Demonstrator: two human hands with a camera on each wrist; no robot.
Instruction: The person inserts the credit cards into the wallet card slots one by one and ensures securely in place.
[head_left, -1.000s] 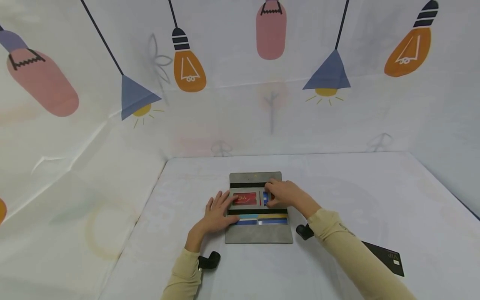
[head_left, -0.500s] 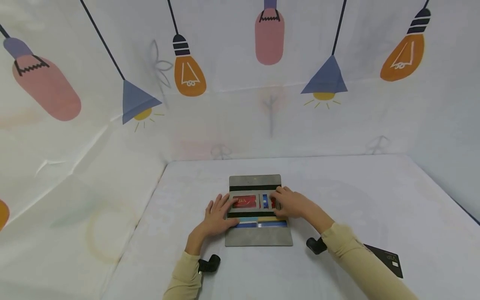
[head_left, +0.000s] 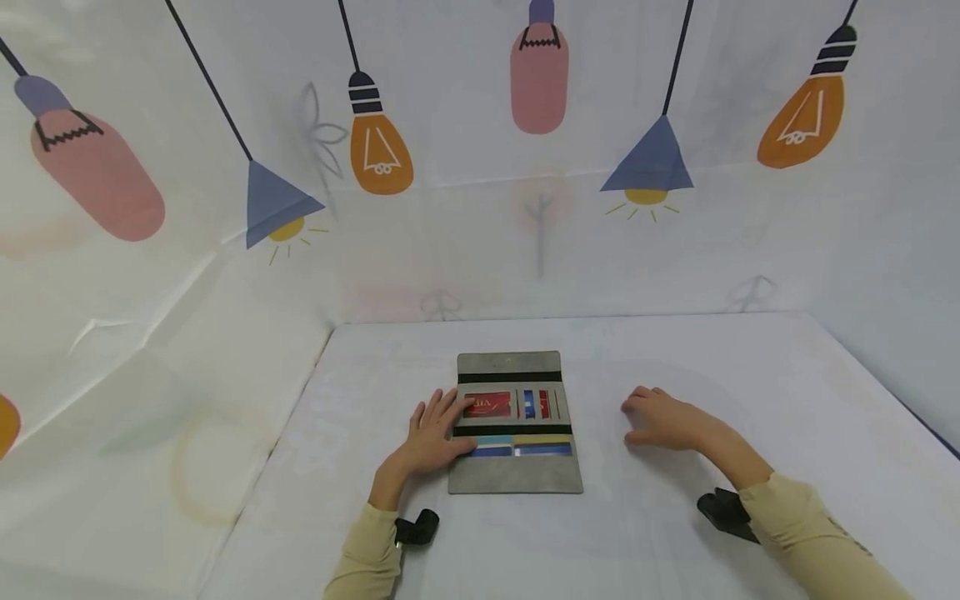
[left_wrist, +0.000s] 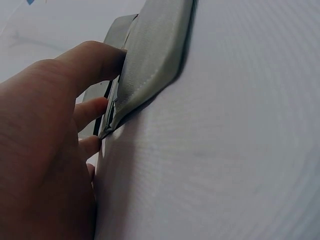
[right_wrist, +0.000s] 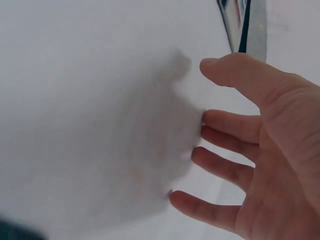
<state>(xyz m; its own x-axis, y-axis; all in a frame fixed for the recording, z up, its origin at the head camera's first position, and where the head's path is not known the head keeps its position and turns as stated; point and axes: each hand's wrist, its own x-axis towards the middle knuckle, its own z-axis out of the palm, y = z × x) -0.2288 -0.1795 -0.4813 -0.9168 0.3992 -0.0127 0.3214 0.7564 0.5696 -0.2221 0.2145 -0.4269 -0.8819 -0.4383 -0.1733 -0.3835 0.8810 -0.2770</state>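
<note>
A grey card wallet [head_left: 517,477] lies unfolded on the white table, with two black bands across it. In its middle panel sit a red VIP card [head_left: 491,405], a narrow blue card [head_left: 529,404] and a narrow red card [head_left: 544,404]; blue and yellow cards [head_left: 543,445] fill the lower slots. My left hand [head_left: 431,437] rests on the wallet's left edge, fingers spread and thumb on the lower slots. The left wrist view shows the wallet [left_wrist: 155,55] edge-on beside the thumb. To the right of the wallet, my right hand [head_left: 671,421] hovers apart from it, fingers loosely bent, holding nothing.
The white table [head_left: 637,533] meets a white backdrop [head_left: 465,242] printed with lamps and bulbs at its far edge. Black wrist cameras [head_left: 417,527] are strapped on both wrists. The right sleeve [head_left: 817,533] covers part of the table's right front.
My right hand has left the wallet's middle panel and moved right, uncovering the narrow red card. The black VIP card at the right is now out of sight. My left hand stays put.
</note>
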